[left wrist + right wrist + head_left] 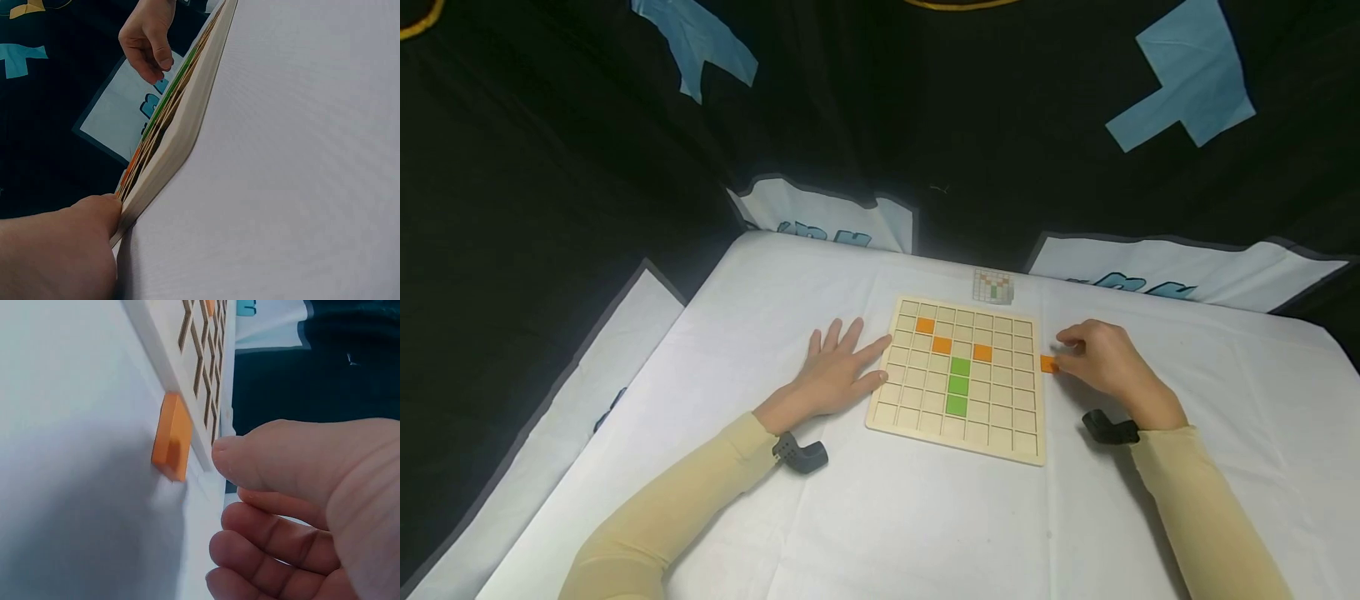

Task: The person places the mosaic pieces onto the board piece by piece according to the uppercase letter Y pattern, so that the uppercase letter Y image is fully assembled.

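Observation:
A light wooden grid board (pixel 1002 416) lies on the white table, with several orange and green square tiles set in its cells. My left hand (pixel 832 375) lies flat with fingers spread, thumb and forefinger touching the board's left edge. Beside the right edge, outside the grid, sits a loose orange tile (pixel 1048 364). My right hand (pixel 1101 360) hovers just right of that tile, fingers loosely bent. In the right wrist view, the orange tile (pixel 173 439) stands apart from the thumb (pixel 269 453), and nothing shows between thumb and fingers.
A small card (pixel 992 286) printed with a coloured grid pattern lies behind the board. White cloth covers the table (pixel 910 517). Dark curtains (pixel 850 117) with blue tape pieces hang behind it. Each wrist wears a black device (pixel 1108 427).

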Demonstrator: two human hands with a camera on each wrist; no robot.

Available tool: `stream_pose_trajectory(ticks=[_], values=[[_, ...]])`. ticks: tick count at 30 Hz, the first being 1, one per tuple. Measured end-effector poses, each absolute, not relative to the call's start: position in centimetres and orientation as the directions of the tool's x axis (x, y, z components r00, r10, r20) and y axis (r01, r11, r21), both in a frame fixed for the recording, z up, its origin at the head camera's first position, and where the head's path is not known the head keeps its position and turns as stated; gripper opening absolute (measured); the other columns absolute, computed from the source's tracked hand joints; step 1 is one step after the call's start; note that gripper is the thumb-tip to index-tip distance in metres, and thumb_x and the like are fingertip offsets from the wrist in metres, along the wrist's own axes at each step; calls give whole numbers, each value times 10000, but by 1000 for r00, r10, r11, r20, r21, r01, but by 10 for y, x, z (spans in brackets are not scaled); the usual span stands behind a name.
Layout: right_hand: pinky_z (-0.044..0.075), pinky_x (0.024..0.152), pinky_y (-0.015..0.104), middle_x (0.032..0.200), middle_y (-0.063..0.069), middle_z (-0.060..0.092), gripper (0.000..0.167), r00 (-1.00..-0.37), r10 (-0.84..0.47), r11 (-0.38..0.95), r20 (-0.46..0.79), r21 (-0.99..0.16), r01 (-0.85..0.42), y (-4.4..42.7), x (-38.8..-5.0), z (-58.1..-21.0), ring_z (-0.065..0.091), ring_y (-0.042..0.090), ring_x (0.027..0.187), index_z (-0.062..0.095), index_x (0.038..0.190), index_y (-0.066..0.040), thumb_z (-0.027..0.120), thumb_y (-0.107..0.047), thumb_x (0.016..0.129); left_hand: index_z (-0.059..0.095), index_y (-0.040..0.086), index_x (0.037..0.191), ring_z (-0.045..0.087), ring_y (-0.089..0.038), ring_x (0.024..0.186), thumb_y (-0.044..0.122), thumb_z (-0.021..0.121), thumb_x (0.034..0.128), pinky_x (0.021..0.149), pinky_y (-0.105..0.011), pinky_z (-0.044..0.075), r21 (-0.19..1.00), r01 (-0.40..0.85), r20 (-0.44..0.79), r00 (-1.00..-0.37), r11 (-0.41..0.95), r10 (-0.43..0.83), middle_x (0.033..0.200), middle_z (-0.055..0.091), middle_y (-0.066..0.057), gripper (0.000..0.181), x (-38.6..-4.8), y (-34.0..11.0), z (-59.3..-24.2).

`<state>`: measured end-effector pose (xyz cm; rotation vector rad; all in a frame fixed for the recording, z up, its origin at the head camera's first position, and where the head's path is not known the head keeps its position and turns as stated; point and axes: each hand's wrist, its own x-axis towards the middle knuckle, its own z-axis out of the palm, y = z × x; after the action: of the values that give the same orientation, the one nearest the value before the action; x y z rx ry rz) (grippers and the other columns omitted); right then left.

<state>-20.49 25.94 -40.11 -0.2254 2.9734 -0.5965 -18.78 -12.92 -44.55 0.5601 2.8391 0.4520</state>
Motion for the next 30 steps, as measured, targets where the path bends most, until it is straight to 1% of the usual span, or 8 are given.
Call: stream_pose_trajectory(ticks=[8, 14, 22, 30], values=[[535, 768, 418, 1132, 274, 692, 384, -980, -191, 911, -63, -384, -153, 263, -204, -402, 595, 313, 893, 691, 1195, 111, 730, -65, 855, 281, 310, 1623, -46, -498, 1570, 529, 397, 1056, 1228, -709, -17, 351, 325, -148, -907, 878, 395, 1720, 52, -203, 618, -186, -129, -445], [532, 771, 409, 1093, 250, 699, 398, -973, -215, 903, -81, -395, -167, 262, -203, -405, 591, 301, 887, 692, 1187, 114, 754, -66, 838, 288, 307, 1621, -39, -501, 1570, 526, 398, 1057, 1226, -713, -13, 347, 333, -137, -907, 877, 398, 1719, 57, -206, 614, -186, -129, -444], [503, 744, 376, 1004, 209, 695, 338, -958, -279, 881, -66, -414, -228, 258, -202, -412, 576, 269, 850, 724, 1125, 93, 752, -17, 807, 291, 308, 1620, -37, -502, 1571, 532, 405, 1055, 1226, -713, -6, 341, 337, -137, -906, 878, 401, 1719, 62, -206, 619, -185, -129, -443], [532, 760, 404, 996, 210, 708, 304, -955, -293, 879, -37, -404, -254, 253, -201, -414, 599, 271, 848, 733, 1111, 97, 739, 3, 822, 295, 305, 1619, -30, -504, 1571, 527, 407, 1054, 1223, -718, 0, 343, 340, -134, -905, 876, 403, 1718, 71, -210, 618, -186, -130, -444]])
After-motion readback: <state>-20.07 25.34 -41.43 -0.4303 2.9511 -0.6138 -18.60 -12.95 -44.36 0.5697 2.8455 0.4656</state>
